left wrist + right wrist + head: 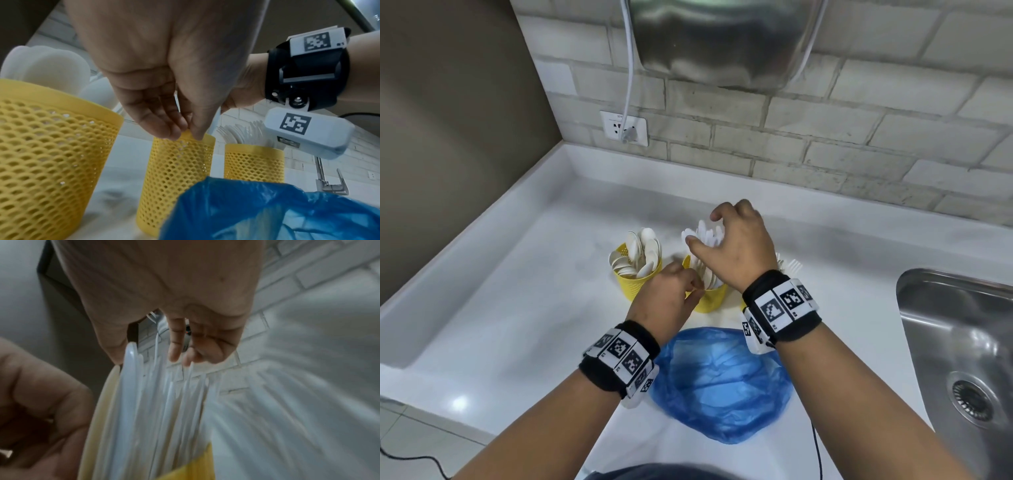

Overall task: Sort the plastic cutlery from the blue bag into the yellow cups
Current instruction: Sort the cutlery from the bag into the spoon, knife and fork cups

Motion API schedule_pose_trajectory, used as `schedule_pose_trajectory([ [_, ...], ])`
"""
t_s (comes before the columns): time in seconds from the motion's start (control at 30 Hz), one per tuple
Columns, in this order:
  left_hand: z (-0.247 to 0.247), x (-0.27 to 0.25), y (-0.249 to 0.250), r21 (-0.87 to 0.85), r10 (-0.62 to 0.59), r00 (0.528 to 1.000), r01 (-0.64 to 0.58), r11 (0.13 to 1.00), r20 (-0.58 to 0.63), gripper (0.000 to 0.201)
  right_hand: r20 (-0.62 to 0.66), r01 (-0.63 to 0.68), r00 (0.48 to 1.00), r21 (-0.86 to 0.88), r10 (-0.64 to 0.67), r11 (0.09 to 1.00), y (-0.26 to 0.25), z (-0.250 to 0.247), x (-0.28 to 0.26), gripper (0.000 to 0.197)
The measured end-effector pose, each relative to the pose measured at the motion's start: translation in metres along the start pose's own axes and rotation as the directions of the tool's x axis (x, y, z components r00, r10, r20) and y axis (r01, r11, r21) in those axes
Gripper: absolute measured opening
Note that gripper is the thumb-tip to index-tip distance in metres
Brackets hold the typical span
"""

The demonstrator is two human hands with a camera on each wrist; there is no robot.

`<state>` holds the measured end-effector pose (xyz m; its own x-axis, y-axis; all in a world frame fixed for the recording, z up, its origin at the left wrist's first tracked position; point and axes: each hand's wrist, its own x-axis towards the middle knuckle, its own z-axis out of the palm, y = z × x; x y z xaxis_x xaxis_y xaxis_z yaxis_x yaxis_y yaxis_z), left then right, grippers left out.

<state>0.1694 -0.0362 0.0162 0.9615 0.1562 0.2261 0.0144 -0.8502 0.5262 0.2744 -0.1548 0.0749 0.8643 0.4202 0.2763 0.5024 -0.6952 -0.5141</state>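
Three yellow mesh cups stand in a row on the white counter (517, 291). The left cup (637, 286) (51, 154) holds white spoons (643, 250) (47, 68). My left hand (688, 291) (187, 134) pinches the near rim of the middle cup (710, 301) (176, 170). White knives (707, 236) (156, 402) stand in that cup, and my right hand (705, 229) (152, 356) curls over their tops, thumb on one side and fingers on the other. The right cup (254, 162) with forks (789, 265) (242, 133) is mostly hidden behind my right wrist. The crumpled blue bag (722, 383) (267, 211) lies in front of the cups.
A steel sink (962, 342) with its tap (329, 183) is set into the counter at the right. A brick wall behind carries a socket (624, 128) with a white cable and a steel appliance (722, 41) overhead. A brown wall closes the left side.
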Motion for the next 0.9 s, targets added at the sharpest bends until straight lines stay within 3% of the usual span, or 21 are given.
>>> schedule_pose_trajectory([
  [0.07,0.0,0.0,0.0,-0.005,0.0,1.0,0.0,1.0,0.002,0.004,-0.068,0.082,0.994,-0.077,-0.088,0.994,-0.006,-0.002,-0.002,0.054],
  [0.13,-0.001,0.0,0.0,-0.013,0.004,1.0,-0.004,1.0,-0.001,0.004,-0.042,0.151,0.986,-0.135,-0.158,0.979,-0.013,-0.002,-0.002,0.057],
  [0.37,-0.004,0.001,0.006,0.036,-0.014,1.0,0.014,0.999,-0.014,0.014,0.38,0.229,0.917,-0.249,-0.123,0.941,-0.012,0.019,-0.009,0.06],
  [0.57,-0.005,-0.001,0.003,0.016,-0.01,1.0,0.01,1.0,-0.001,0.006,0.297,0.156,0.95,-0.176,-0.099,0.972,-0.008,0.007,-0.006,0.06],
  [0.67,-0.012,-0.003,0.002,0.025,0.061,0.99,-0.059,0.998,-0.125,0.009,0.327,0.086,0.945,-0.157,-0.03,0.984,-0.003,0.001,-0.005,0.062],
  [0.73,-0.025,-0.002,0.001,0.122,0.079,0.957,-0.047,0.991,-0.279,0.02,0.358,0.059,0.934,-0.158,0.002,0.986,0.002,-0.003,-0.006,0.064],
  [0.8,-0.041,0.005,-0.006,0.268,0.053,0.932,0.049,0.962,-0.36,0.038,0.372,0.06,0.928,-0.171,0.008,0.983,0.005,-0.005,-0.008,0.064],
  [0.9,-0.052,0.021,-0.024,0.342,-0.031,0.968,0.118,0.932,-0.25,0.059,0.37,0.09,0.929,-0.181,-0.017,0.979,0.006,-0.003,-0.01,0.063],
])
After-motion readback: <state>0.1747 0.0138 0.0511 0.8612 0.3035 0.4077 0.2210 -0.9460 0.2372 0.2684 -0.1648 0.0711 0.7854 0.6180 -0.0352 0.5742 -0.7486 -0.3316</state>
